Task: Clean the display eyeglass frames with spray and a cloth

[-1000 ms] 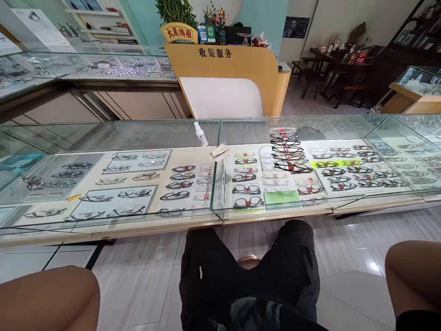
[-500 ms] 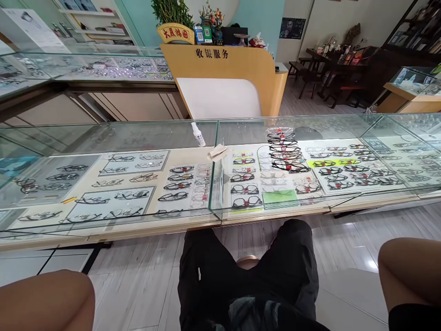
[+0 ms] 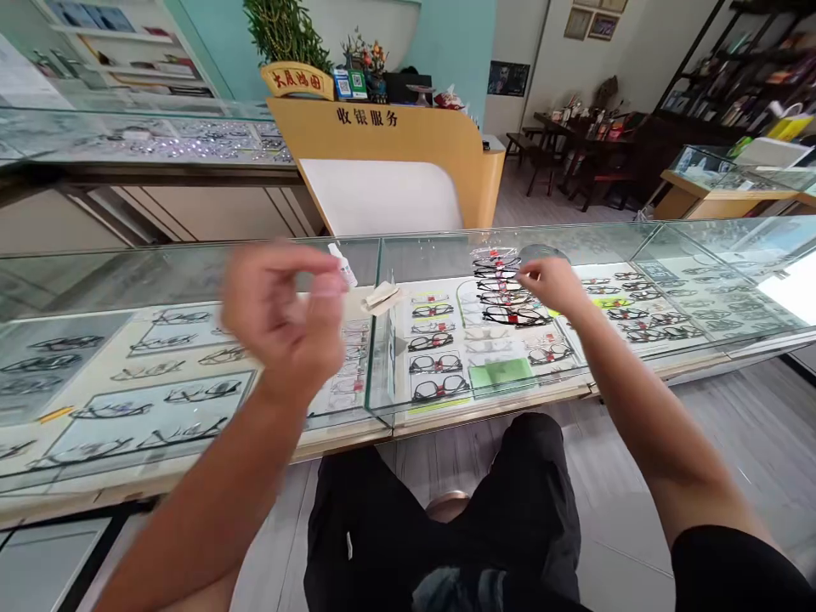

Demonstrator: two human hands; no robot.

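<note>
My right hand [image 3: 552, 285] reaches over the glass counter to a column of eyeglasses [image 3: 501, 297] with dark frames and red tags. Its fingers are pinched at the right end of one pair, whose lenses still lie in line with the others. My left hand [image 3: 284, 310] is raised above the counter, blurred, its fingers curled and a gap showing between index finger and thumb. I see nothing in it. Just beyond its fingertips are a small white spray bottle [image 3: 344, 265] and a folded beige cloth [image 3: 381, 297], both on the glass.
The glass display counter [image 3: 446, 418] runs across in front of my knees, with rows of eyeglasses [image 3: 439, 364] and a green card [image 3: 501, 374]. Behind it stands a wooden cashier desk [image 3: 388, 136]. Dark furniture [image 3: 574, 144] is at the back right.
Both hands have come up over the counter, where only the knees and bent arms showed before. The view has shifted slightly, and the column of eyeglasses keeps its layout.
</note>
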